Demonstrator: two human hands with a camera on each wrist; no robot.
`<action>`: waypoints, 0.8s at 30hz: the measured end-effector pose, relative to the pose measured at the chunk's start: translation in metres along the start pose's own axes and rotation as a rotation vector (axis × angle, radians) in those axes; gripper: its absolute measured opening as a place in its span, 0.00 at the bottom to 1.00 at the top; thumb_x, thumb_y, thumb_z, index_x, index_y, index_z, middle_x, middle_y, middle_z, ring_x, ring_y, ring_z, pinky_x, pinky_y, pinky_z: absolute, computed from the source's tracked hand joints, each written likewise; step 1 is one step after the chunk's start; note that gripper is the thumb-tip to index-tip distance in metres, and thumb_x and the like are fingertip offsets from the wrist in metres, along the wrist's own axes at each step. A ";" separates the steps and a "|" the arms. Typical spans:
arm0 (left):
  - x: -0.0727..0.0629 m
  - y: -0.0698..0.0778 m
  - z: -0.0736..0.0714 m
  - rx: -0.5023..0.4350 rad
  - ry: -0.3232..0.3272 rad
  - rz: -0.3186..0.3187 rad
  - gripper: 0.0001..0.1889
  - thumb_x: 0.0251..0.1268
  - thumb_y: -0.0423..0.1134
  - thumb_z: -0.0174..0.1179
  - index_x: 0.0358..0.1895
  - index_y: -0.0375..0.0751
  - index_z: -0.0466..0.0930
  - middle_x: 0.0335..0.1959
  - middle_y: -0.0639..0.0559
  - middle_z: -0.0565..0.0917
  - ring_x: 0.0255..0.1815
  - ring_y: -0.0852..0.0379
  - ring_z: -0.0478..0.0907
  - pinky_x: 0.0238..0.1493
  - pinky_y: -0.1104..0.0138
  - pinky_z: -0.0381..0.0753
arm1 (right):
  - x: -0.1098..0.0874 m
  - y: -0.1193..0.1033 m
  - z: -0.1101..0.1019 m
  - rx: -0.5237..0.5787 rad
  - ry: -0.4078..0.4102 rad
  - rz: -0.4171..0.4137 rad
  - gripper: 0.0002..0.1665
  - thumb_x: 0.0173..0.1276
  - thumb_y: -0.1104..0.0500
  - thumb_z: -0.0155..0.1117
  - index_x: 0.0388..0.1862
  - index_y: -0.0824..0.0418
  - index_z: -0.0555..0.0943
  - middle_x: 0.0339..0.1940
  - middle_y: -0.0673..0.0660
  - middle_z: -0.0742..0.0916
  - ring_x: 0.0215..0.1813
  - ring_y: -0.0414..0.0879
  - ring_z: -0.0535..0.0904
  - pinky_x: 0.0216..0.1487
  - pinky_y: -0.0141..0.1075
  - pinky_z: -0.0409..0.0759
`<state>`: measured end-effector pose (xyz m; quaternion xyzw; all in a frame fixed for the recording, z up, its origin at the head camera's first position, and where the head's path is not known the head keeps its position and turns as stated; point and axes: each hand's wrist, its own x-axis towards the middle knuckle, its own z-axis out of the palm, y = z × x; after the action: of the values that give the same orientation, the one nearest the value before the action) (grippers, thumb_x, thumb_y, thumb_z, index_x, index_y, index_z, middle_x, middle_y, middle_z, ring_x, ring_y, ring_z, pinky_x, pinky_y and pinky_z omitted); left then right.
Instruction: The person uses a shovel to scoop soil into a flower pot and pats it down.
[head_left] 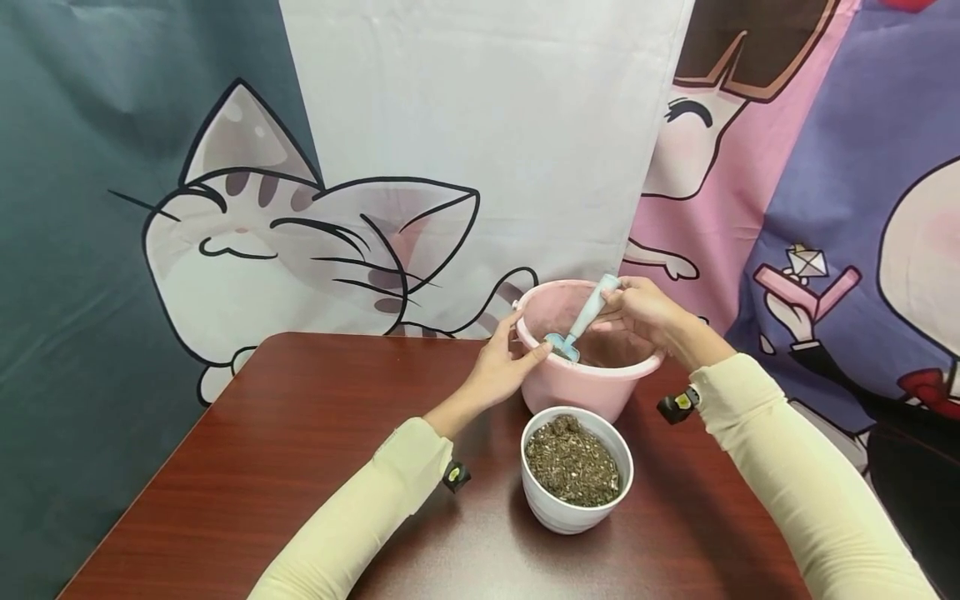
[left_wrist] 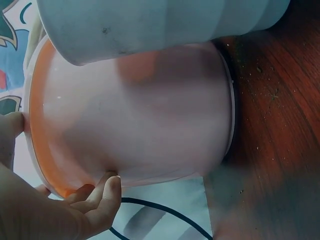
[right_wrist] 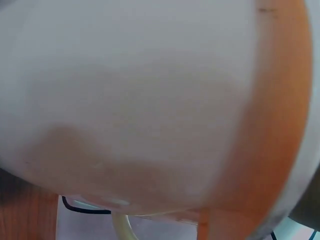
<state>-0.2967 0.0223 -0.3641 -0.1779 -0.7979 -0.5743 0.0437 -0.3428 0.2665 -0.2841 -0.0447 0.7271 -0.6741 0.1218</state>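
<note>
A pink plastic bucket stands on the table, some dark soil showing inside. My left hand grips its left rim; in the left wrist view, that hand's fingers press the bucket's outer wall. Over the bucket's mouth, my right hand holds a light-blue trowel by its handle, the blade pointing down at the rim near my left thumb. Nearer me stands a white pot filled with soil. Bucket wall fills most of the right wrist view, where the right hand is hidden.
The reddish-brown wooden table extends to the left. Crumbs of soil lie on it near the bucket. A cartoon-printed cloth hangs close behind the bucket. A dark object is at the right edge.
</note>
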 end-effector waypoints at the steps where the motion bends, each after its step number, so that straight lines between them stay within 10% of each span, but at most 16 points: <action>1: 0.000 0.000 0.000 -0.002 0.002 -0.006 0.40 0.66 0.52 0.65 0.77 0.45 0.56 0.64 0.42 0.75 0.59 0.48 0.78 0.59 0.57 0.77 | -0.001 -0.001 -0.001 0.000 0.004 0.000 0.03 0.79 0.68 0.40 0.46 0.67 0.63 0.30 0.59 0.87 0.35 0.49 0.88 0.46 0.43 0.85; 24: -0.015 0.003 -0.005 -0.018 0.036 0.051 0.38 0.69 0.48 0.63 0.78 0.47 0.55 0.71 0.38 0.66 0.56 0.43 0.79 0.56 0.54 0.79 | -0.014 -0.009 -0.025 0.136 -0.001 -0.037 0.07 0.81 0.65 0.40 0.47 0.71 0.64 0.31 0.60 0.87 0.37 0.49 0.88 0.49 0.41 0.84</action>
<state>-0.2827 0.0146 -0.3641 -0.1882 -0.7870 -0.5831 0.0714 -0.3363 0.2929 -0.2717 -0.0501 0.6786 -0.7241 0.1123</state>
